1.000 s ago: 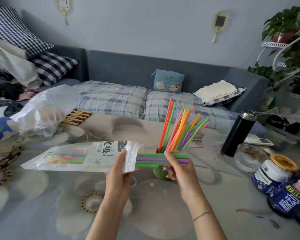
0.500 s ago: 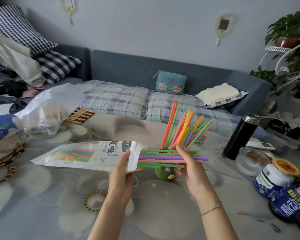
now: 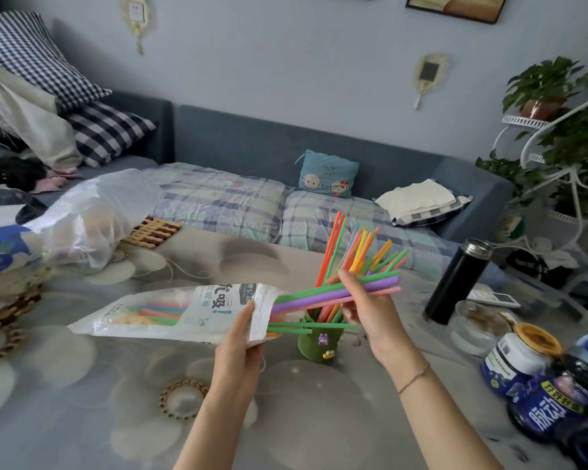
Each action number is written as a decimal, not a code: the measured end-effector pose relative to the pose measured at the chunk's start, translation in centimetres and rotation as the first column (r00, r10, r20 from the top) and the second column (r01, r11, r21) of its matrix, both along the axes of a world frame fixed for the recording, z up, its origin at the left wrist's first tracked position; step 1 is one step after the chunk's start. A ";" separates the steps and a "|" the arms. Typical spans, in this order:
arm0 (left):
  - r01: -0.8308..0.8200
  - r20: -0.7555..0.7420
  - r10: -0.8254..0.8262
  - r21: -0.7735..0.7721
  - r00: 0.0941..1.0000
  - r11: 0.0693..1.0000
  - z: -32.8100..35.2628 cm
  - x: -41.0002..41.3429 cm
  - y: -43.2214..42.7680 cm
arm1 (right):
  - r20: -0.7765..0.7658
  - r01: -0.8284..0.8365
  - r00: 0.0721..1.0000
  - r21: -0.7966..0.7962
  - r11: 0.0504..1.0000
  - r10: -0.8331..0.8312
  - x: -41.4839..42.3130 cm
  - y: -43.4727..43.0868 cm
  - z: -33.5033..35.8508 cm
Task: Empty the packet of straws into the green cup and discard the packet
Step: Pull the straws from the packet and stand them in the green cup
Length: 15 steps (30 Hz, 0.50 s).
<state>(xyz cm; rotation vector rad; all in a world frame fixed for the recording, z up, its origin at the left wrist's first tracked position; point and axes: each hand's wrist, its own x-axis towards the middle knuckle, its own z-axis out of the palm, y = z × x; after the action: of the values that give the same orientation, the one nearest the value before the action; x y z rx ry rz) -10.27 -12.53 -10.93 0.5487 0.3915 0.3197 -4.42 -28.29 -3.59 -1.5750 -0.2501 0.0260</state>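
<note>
Bare forearms — thin bracelet (image 3: 413, 379) on right wrist.

Wall pictures (image 3: 455, 6) cropped, green cup (image 3: 316, 344) rim behind straws (image 3: 336, 293) — packet (image 3: 170, 313) fine print illegible

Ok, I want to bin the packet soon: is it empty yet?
Not empty. Straws show through the packet, and a bunch sticks out of its open end, gripped by the right hand.
</note>
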 end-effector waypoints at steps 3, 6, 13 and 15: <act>-0.011 0.007 0.012 -0.045 1.000 0.999 0.1 0.0 0.4 | 0.027 0.157 0.987 0.083 0.984 -0.160 0.9 -1.2 1.5; -0.026 -0.014 0.025 -0.060 1.000 0.998 0.0 -0.1 0.5 | 0.082 0.262 0.960 0.057 0.963 -0.266 2.2 -2.5 3.2; -0.025 -0.026 0.024 -0.059 0.999 0.998 0.0 -0.3 0.8 | 0.192 0.401 0.894 0.065 0.914 -0.405 4.8 -4.8 7.4; -0.024 -0.019 0.023 -0.061 1.000 0.998 0.0 -0.4 0.9 | 0.246 0.430 0.875 0.000 0.903 -0.416 5.2 -5.2 7.9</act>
<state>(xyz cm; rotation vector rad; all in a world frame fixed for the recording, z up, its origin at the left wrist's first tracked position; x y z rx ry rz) -10.62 -11.58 -10.94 0.4873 0.4245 0.3241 0.83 -33.48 4.32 -1.6590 -0.0872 -0.5091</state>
